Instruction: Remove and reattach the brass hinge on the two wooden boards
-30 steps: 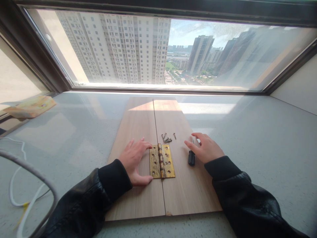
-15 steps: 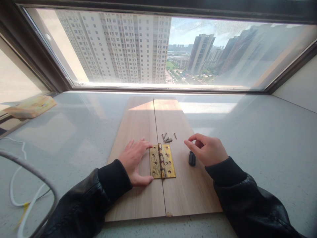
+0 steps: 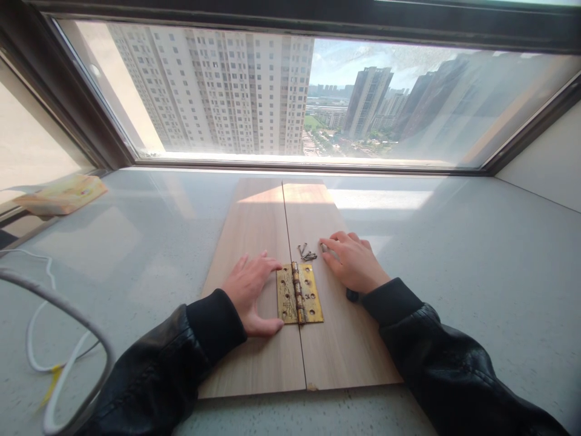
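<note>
A worn brass butt hinge (image 3: 310,310) lies unfolded across the seam between two wooden boards (image 3: 261,218). My left hand (image 3: 252,290) rests spread on the left board, index fingertip and thumb touching the hinge's upper and lower left corners. Beyond the hinge, several small screws (image 3: 307,255) lie in a loose pile. My right hand (image 3: 354,259) is over the right board, thumb and fingertips closed around a single screw (image 3: 322,246) at its side of the pile; they partly hide it. A black-handled tool (image 3: 351,295) shows partly beneath my right wrist.
The boards lie on a pale speckled sill (image 3: 476,260) before a large window (image 3: 363,163). A yellowish block (image 3: 63,195) sits at the far left. Looped white and grey cables (image 3: 97,330) run along the left side, one with a yellow tag (image 3: 52,384).
My right hand has moved left and forward from above the black-handled tool to the lone screw, its fingers closing there. My left hand keeps its place at the hinge.
</note>
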{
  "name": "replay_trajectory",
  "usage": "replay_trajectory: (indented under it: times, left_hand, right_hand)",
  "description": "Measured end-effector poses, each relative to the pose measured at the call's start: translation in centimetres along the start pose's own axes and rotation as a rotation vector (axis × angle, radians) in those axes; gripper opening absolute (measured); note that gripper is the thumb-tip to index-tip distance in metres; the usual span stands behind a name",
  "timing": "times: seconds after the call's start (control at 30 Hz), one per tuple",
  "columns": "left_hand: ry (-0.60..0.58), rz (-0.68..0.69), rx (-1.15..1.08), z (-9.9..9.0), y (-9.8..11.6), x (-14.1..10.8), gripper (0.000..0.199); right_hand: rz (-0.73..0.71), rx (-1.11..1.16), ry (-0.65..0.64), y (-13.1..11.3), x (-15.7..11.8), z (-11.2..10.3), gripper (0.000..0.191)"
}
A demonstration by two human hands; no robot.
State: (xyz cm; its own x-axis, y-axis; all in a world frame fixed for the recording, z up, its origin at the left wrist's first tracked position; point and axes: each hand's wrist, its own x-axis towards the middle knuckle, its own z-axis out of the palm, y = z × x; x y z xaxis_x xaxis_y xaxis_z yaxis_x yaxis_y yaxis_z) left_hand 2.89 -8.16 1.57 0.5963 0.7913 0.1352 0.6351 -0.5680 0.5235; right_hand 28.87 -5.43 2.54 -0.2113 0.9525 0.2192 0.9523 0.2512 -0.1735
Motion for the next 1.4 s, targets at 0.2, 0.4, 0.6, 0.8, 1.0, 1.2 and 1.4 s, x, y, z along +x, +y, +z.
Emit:
replay_trajectory:
  times: [0.2,0.4,0.6,0.8,1.0,1.2,1.4]
  left_hand:
    - [0.007,0.003,-0.004,0.0,0.0,0.0,0.079]
    - [-0.001,0.002,-0.004,0.0,0.0,0.0,0.079]
    - [0.007,-0.003,-0.007,0.0,0.0,0.0,0.080]
    - [0.016,-0.020,-0.024,0.0,0.1,0.0,0.081]
    - [0.022,-0.014,-0.038,0.0,-0.1,0.0,0.082]
    - [0.005,-0.018,-0.037,-0.3,0.1,0.0,0.081]
    - [-0.001,-0.025,-0.048,-0.3,0.2,0.0,0.084]
  right_hand:
    - [0.056,0.024,-0.017,0.1,0.1,-0.1,0.025]
    - [0.062,0.048,-0.048,-0.3,0.8,-0.5,0.026]
    - [0.033,0.098,-0.128,-0.6,2.5,-0.9,0.022]
    - [-0.012,0.365,-0.042,-1.8,3.2,-3.1,0.018]
    - [-0.055,0.705,0.087,-5.4,3.1,-1.2,0.026]
    - [-0.062,0.725,0.108,-6.1,2.6,0.5,0.022]
    - [-0.167,0.607,0.066,-5.8,1.9,1.0,0.015]
